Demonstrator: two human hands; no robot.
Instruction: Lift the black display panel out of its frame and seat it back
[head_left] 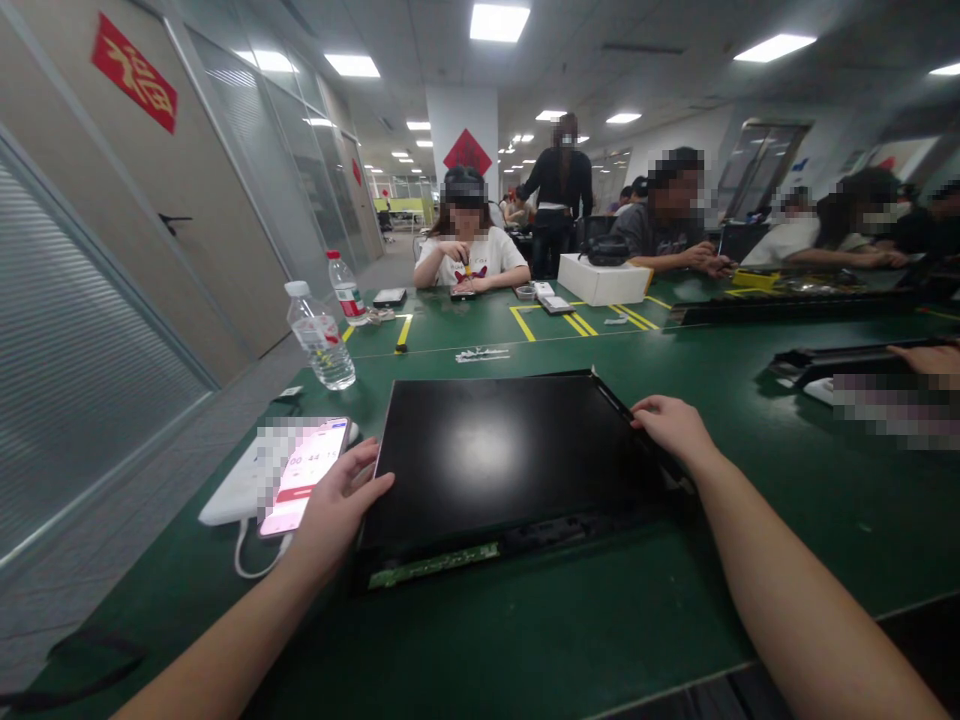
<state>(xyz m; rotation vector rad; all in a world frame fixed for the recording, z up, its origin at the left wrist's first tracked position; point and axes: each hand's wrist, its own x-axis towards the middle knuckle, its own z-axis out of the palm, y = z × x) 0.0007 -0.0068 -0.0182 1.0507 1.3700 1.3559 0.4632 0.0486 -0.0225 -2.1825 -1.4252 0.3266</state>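
Note:
A dark, glossy LCD panel [480, 440] lies in front of me, with a green circuit board strip [435, 566] along its near edge. My left hand [351, 488] grips the panel's left edge, thumb on top and fingers at the side. On the opposite side, my right hand [672, 428] pinches the thin black frame [613, 400] that runs along the panel's right edge. Its fingertips are partly hidden behind that edge. Beside my left hand, a lit phone [306, 475] rests on a white device with a cable.
Two water bottles [321, 335] stand at the back left of the green table [540, 625]. A person [472, 250] sits across, near a white box [604, 280]. At right, a neighbour's hand [934, 360] touches a black part. Yellow tape marks the far side.

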